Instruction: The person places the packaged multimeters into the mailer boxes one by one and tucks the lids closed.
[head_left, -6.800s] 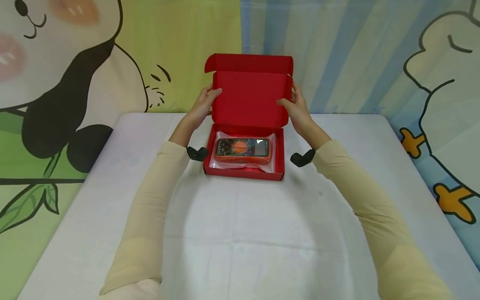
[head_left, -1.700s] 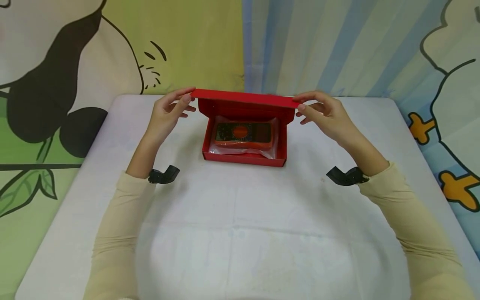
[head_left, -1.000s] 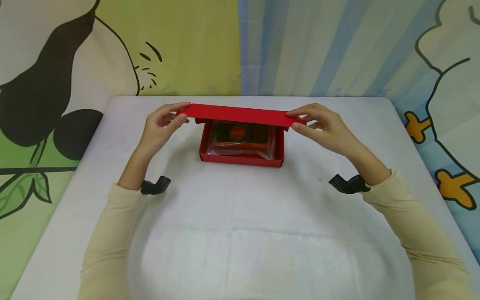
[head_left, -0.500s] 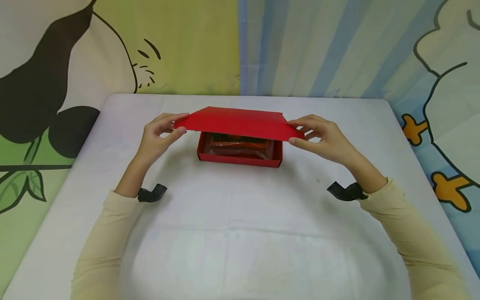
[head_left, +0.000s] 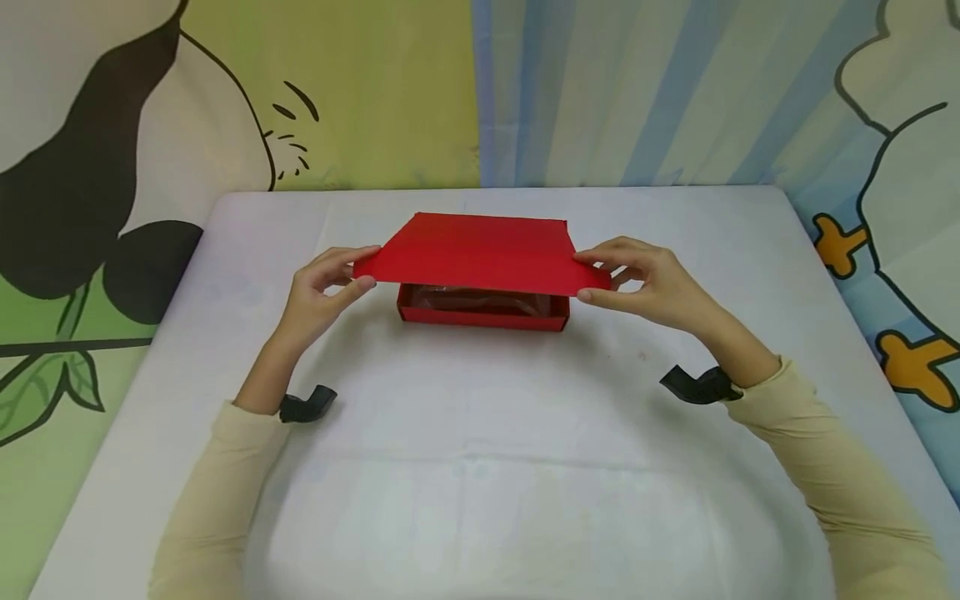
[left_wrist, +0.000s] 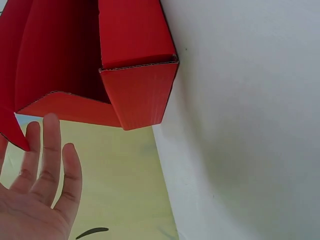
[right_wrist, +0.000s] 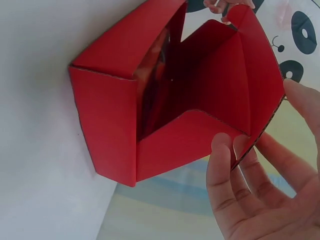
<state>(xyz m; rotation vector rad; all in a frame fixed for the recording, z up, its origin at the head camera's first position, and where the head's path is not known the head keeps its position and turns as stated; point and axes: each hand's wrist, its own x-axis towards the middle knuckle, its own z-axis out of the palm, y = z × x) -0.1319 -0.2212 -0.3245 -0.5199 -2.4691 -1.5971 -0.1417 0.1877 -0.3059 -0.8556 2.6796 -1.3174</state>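
Observation:
A red cardboard box (head_left: 483, 318) stands near the table's far edge, its lid (head_left: 480, 254) tilted forward over the base with a gap at the front. Clear plastic wrapping (head_left: 480, 300) shows through that gap; the lid hides most of the multimeter inside. At the lid's left front corner, my left hand (head_left: 318, 287) pinches the flap between thumb and fingers. My right hand (head_left: 652, 279) pinches the right front corner likewise. In the right wrist view, the fingertips (right_wrist: 220, 142) lie against the lid's side flap, and part of the wrapped contents (right_wrist: 152, 75) is visible.
The box rests on a white-covered table (head_left: 465, 467). Behind it hangs a printed cloth backdrop (head_left: 375, 100) with cartoon animals and stripes. Black wrist mounts (head_left: 309, 405) stick out inward from both wrists.
Both hands have swung the lid from upright, forward and down over the base. The multimeter, plainly visible earlier, is now mostly covered. The hands moved from the lid's sides to its front corners.

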